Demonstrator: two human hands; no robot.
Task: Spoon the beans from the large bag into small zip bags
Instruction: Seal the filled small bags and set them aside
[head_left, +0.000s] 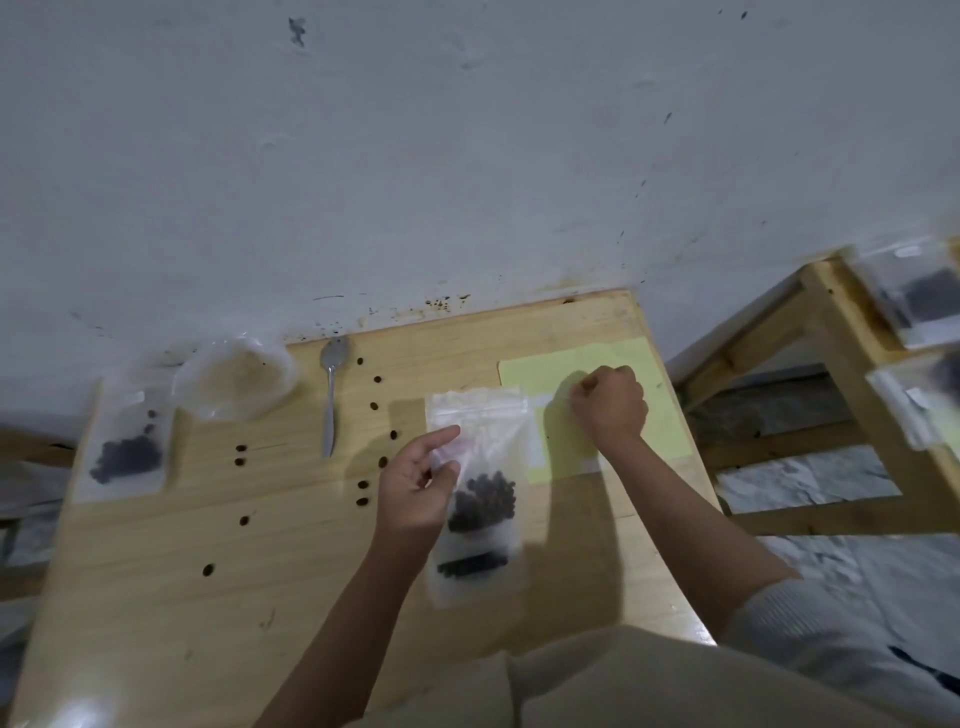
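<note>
A small clear zip bag (480, 501) with dark beans in its lower half lies on the wooden table (218, 613). My left hand (415, 486) pinches the bag's left edge between thumb and fingers. My right hand (612, 408) is closed in a fist at the bag's top right corner, and seems to pinch the zip strip there. A second clear bag (124, 449) holding dark beans lies flat at the table's far left. A metal spoon (331, 397) lies bowl-up near the back edge, with nothing on it.
A clear plastic bowl (236, 376) sits beside the spoon. Several loose beans (374, 405) are scattered over the table. A yellow sheet (597, 364) lies under my right hand. A wooden rack (831, 332) at the right carries more bean bags (927, 296). The wall is right behind.
</note>
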